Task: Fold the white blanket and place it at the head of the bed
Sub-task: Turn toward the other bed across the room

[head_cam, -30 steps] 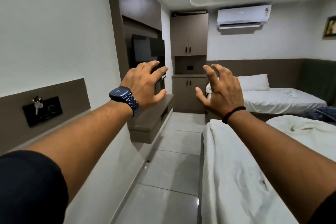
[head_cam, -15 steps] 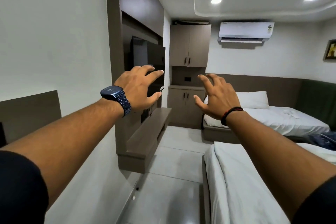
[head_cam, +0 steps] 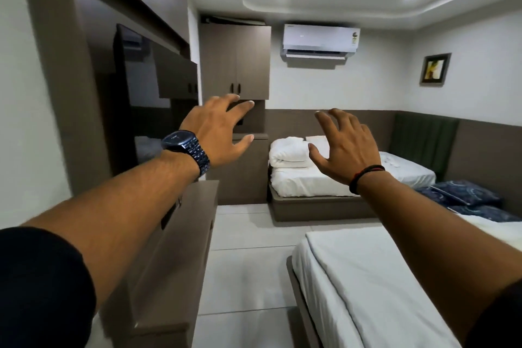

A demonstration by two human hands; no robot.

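Note:
A folded white blanket (head_cam: 288, 154) lies on the far bed (head_cam: 308, 182), at its left end beside a white pillow (head_cam: 317, 141). A nearer bed (head_cam: 364, 285) with a white cover fills the lower right. My left hand (head_cam: 217, 133), with a dark watch on the wrist, is held out in the air, fingers spread and empty. My right hand (head_cam: 344, 147), with a dark band on the wrist, is raised beside it, also spread and empty, partly hiding the far bed. Both hands are well short of either bed.
A brown TV unit with a shelf (head_cam: 180, 240) and a dark screen (head_cam: 132, 99) runs along the left wall. Brown cupboards (head_cam: 236, 65) stand in the far corner. Dark blue pillows (head_cam: 466, 198) lie at right. A tiled floor aisle (head_cam: 245, 263) runs between unit and beds.
The view has advanced into the room and swung right; the wall switch panel has left the frame. The far bed with its folded blanket has come into view. Both hands stay raised and empty.

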